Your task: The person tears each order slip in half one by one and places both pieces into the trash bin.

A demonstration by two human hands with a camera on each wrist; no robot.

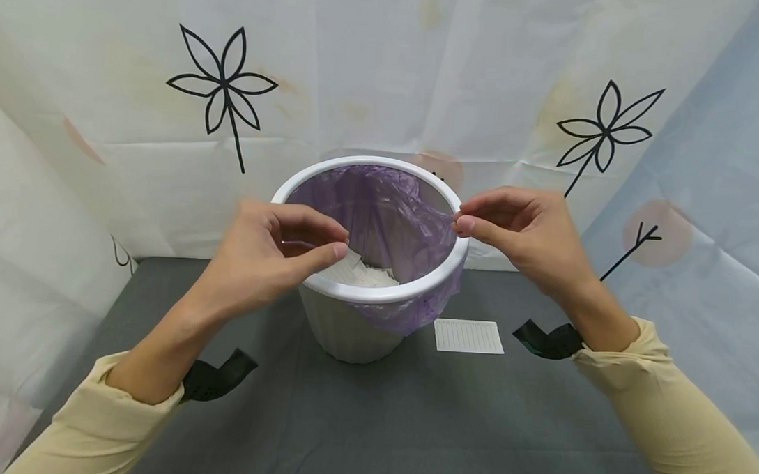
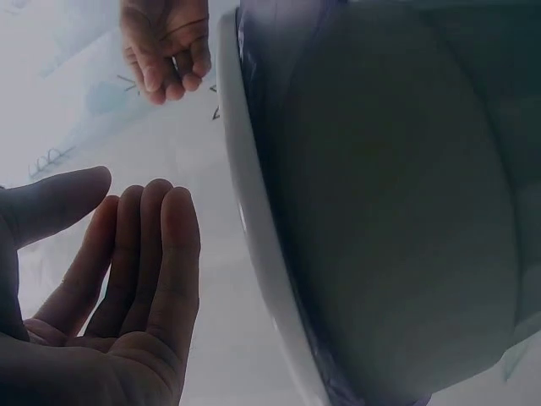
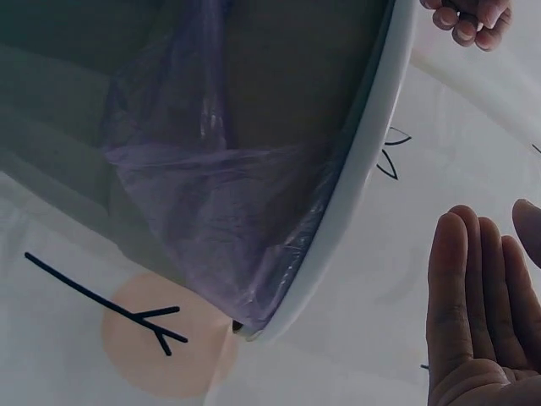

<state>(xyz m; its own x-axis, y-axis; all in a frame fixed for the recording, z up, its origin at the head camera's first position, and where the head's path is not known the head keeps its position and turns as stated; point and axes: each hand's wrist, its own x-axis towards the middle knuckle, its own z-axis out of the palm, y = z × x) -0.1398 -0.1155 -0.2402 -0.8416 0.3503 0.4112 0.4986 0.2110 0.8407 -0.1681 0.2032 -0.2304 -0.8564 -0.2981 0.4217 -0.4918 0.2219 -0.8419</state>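
1. Head view: from above, facing forward and down over my left hand, right hand and bin.
2. Left wrist: close beside bin, scene turned sideways.
3. Right wrist: likewise close.
4. Wrist views share bin, both hands.

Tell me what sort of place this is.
Probably a small makeshift booth set up for filming: creased, flower-printed sheets stand close behind and beside a dark grey surface, where a bin lined with purple plastic stands.
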